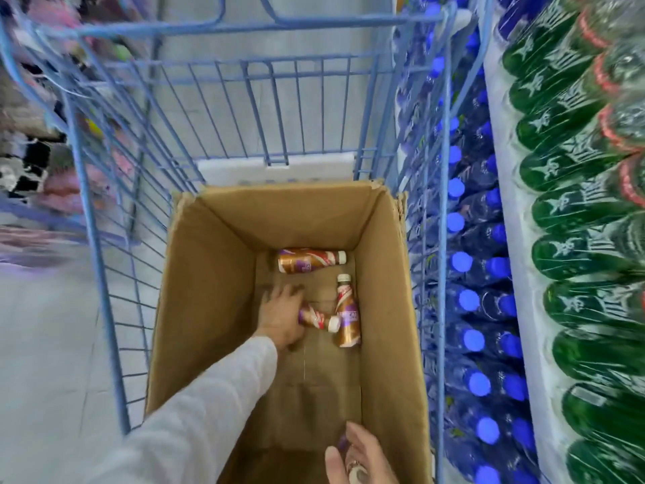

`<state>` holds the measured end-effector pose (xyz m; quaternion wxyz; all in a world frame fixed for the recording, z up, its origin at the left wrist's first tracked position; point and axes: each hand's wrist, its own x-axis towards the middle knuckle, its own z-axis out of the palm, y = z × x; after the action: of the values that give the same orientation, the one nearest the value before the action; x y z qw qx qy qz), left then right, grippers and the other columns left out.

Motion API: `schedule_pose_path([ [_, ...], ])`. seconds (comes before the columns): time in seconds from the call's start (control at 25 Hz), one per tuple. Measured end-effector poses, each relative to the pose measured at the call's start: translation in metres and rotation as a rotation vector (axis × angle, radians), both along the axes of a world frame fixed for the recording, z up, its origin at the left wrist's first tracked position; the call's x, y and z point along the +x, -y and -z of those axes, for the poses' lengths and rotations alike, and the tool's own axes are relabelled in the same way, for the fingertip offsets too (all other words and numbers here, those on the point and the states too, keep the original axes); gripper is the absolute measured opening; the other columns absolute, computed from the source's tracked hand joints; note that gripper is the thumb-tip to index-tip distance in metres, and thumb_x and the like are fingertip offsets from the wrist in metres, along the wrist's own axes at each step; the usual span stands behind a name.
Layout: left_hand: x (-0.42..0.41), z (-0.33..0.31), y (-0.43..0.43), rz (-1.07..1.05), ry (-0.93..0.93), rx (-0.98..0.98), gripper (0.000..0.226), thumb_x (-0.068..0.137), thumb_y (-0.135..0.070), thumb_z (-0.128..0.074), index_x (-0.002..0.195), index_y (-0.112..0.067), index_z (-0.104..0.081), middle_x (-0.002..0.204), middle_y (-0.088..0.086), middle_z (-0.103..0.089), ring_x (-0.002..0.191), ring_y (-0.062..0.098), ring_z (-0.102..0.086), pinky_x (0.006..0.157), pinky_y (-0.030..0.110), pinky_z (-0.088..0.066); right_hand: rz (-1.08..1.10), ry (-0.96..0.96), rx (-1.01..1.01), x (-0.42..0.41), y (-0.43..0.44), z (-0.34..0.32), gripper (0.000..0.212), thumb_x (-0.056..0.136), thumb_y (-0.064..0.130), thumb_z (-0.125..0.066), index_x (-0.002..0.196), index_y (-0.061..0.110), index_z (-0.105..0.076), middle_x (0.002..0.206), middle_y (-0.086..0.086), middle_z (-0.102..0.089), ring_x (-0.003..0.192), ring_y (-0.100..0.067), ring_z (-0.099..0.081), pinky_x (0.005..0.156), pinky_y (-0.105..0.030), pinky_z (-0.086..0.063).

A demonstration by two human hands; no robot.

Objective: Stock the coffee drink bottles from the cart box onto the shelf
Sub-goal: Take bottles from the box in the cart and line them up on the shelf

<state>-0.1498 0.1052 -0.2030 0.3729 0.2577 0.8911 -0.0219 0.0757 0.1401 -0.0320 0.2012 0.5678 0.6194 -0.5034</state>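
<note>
Your left hand is deep in the cardboard box that stands in the blue cart. Its fingers are curled over the body of the tilted bottle, whose white cap points to the right. Your right hand, at the near end of the box, grasps the held bottle. Only the cap and a little purple label of it show.

Two more coffee bottles lie on the box floor. The far bottle lies across, close to the far wall. The right bottle lies along the right wall, with its cap pointing far. The cap of the tilted bottle is just beside the right bottle. I cannot tell if they touch.

For this pick, take the wide body fully into your palm, not the thin neck, because the wrap looks smooth and may slip. Lift straight up first, so that the cap does not drag the right bottle along. The box walls are high, so bring your wrist clear of the rim before you turn to the right. The shelf is on the right, beyond the cart wall, with blue-capped bottles and green bottles. The place for the coffee drinks is not in view, so look for it before you swing both hands over.
</note>
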Motion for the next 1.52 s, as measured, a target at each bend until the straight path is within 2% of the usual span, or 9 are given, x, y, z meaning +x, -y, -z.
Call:
schedule_pose_path([
  [0.16,0.036,-0.070,0.048,-1.029,0.305,0.430,0.056,0.078,-0.045,-0.081,0.127,-0.028,-0.058,0.120,0.001,-0.067,0.110,0.024,-0.064,0.094,0.040,-0.051,0.003,-0.012,0.057,-0.038,-0.021,0.014,0.042,0.088,0.034,-0.074,0.127,0.031,-0.063,0.127,0.004,-0.068,0.116,-0.017,-0.062,0.103,-0.033,-0.049],
  [0.36,0.083,-0.145,0.082,-1.454,0.464,0.509,0.062,0.074,-0.052,-0.081,0.126,-0.027,-0.060,0.113,0.002,-0.072,0.099,0.022,-0.071,0.091,0.043,-0.058,-0.154,0.053,0.163,-0.124,-0.043,0.101,0.061,0.092,0.022,-0.061,0.148,0.010,-0.040,0.145,-0.014,-0.049,0.133,-0.033,-0.047,0.112,-0.045,-0.040],
  [0.44,0.091,-0.165,0.091,-1.488,0.485,0.498,0.066,0.060,-0.058,-0.081,0.116,-0.030,-0.063,0.103,-0.001,-0.074,0.091,0.020,-0.074,0.075,0.033,-0.059,-0.230,0.184,0.214,-0.145,-0.049,0.139,0.066,0.090,0.022,-0.062,0.148,0.007,-0.034,0.147,-0.018,-0.043,0.135,-0.037,-0.043,0.111,-0.048,-0.040],
  [0.68,0.096,-0.173,0.106,-1.566,0.495,0.483,0.058,0.060,-0.046,-0.081,0.110,-0.027,-0.057,0.106,0.002,-0.066,0.095,0.024,-0.065,0.071,0.034,-0.052,-0.366,0.364,0.394,-0.157,-0.030,0.202,0.070,0.091,0.020,-0.068,0.147,0.003,-0.030,0.148,-0.019,-0.034,0.129,-0.036,-0.044,0.100,-0.046,-0.050],
  [0.88,0.098,-0.173,0.115,-1.561,0.468,0.468,0.071,0.063,-0.044,-0.082,0.124,-0.026,-0.049,0.105,0.000,-0.063,0.093,0.023,-0.063,0.068,0.032,-0.051,0.055,0.134,0.083,-0.150,-0.019,0.197,0.062,0.091,0.026,-0.070,0.141,0.007,-0.039,0.138,-0.017,-0.053,0.108,-0.029,-0.062,0.081,-0.032,-0.056],
  [1.04,0.112,-0.204,0.121,-1.458,0.462,0.556,0.079,0.058,-0.057,-0.078,0.126,-0.032,-0.048,0.112,-0.003,-0.063,0.100,0.020,-0.063,0.087,0.039,-0.056,0.435,-0.061,-0.273,-0.125,-0.001,0.126,0.047,0.090,0.028,-0.071,0.129,0.005,-0.057,0.115,-0.015,-0.069,0.088,-0.023,-0.068,0.063,-0.026,-0.051],
  [1.16,0.127,-0.238,0.132,-1.369,0.517,0.667,0.060,0.072,-0.053,-0.079,0.123,-0.035,-0.053,0.112,-0.003,-0.065,0.101,0.019,-0.065,0.092,0.044,-0.057,0.485,-0.179,-0.274,-0.086,0.020,0.045,0.051,0.080,0.031,-0.080,0.120,0.012,-0.054,0.101,-0.007,-0.070,0.085,-0.020,-0.070,0.060,-0.026,-0.051],
  [1.36,0.164,-0.307,0.166,-1.137,0.638,0.926,0.051,0.060,-0.039,-0.086,0.107,-0.027,-0.071,0.101,0.009,-0.076,0.087,0.025,-0.072,0.077,0.043,-0.058,0.531,-0.466,-0.204,-0.001,0.056,-0.101,0.066,0.057,0.039,-0.083,0.117,0.019,-0.063,0.101,-0.005,-0.076,0.085,-0.019,-0.074,0.059,-0.025,-0.053],
  [1.52,0.208,-0.360,0.178,-0.927,0.785,1.050,0.057,0.054,-0.038,-0.088,0.107,-0.027,-0.074,0.103,0.011,-0.077,0.090,0.027,-0.072,0.083,0.046,-0.056,0.659,-0.686,-0.131,0.084,0.082,-0.193,0.053,0.069,0.021,-0.086,0.117,0.011,-0.066,0.099,-0.010,-0.078,0.087,-0.025,-0.075,0.080,-0.042,-0.062],
])
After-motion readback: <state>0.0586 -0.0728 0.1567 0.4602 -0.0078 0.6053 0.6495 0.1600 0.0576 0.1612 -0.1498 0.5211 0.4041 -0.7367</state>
